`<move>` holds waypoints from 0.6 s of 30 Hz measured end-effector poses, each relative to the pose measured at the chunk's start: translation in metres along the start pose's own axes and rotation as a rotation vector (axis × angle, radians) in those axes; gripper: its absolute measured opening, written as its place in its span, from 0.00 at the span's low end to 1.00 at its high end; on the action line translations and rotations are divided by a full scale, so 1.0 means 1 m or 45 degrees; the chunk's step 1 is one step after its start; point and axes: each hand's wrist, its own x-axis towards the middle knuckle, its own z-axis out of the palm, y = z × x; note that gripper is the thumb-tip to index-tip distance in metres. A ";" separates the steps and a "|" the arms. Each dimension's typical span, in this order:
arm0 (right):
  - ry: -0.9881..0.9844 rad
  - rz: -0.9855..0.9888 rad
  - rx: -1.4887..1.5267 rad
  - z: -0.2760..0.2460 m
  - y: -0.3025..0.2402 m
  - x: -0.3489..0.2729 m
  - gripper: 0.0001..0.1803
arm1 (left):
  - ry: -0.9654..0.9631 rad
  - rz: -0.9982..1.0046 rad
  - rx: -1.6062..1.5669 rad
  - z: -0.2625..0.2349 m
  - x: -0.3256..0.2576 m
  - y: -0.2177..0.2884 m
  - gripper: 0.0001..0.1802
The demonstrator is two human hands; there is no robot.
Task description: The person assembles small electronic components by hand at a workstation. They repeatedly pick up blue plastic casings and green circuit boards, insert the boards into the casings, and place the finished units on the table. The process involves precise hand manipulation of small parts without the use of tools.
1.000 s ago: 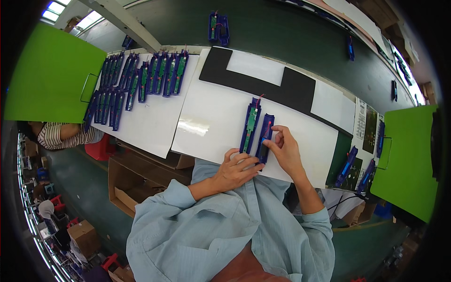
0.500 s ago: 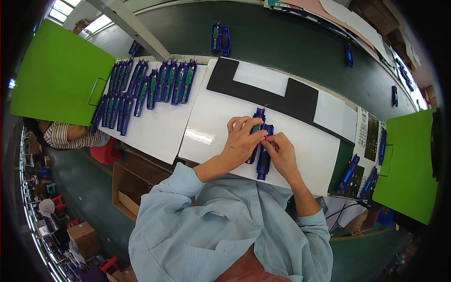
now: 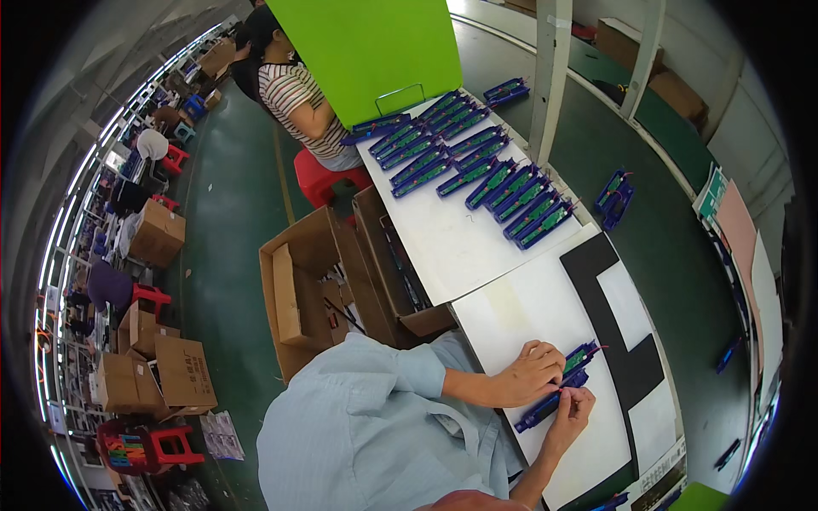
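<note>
On the white work surface in front of me lies an opened blue plastic casing in two halves. One half (image 3: 580, 356) holds a green circuit board, with a red wire sticking out at its far end. The other half (image 3: 536, 414) lies beside it and looks dark inside. My left hand (image 3: 527, 376) curls over the casing, its thumb and fingers closed on it and partly hiding the board. Against it, my right hand (image 3: 574, 409) pinches a small red piece (image 3: 560, 390), apparently a wire, between thumb and fingertip over the casing's middle.
Rows of similar blue casings with green boards (image 3: 503, 187) cover the white table to the left. A green panel (image 3: 375, 60) stands behind them; a person in a striped top (image 3: 294, 94) sits beyond. Cardboard boxes (image 3: 294, 298) stand beside the table. A black L-shaped mat (image 3: 609, 315) lies beyond my hands.
My view has swung left, bringing the aisle, boxes and seated person into sight. Both hands stay together at the same casing, still pinching at its middle.
</note>
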 end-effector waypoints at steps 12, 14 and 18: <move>-0.130 -0.624 -0.588 0.015 -0.021 0.027 0.07 | -0.227 0.067 0.232 0.000 -0.015 -0.025 0.11; -0.096 -0.620 -0.563 0.016 -0.022 0.030 0.08 | -0.279 0.018 0.227 0.001 -0.008 -0.022 0.12; -0.103 -0.604 -0.539 0.016 -0.018 0.034 0.09 | -0.193 0.048 0.236 0.003 -0.005 -0.021 0.13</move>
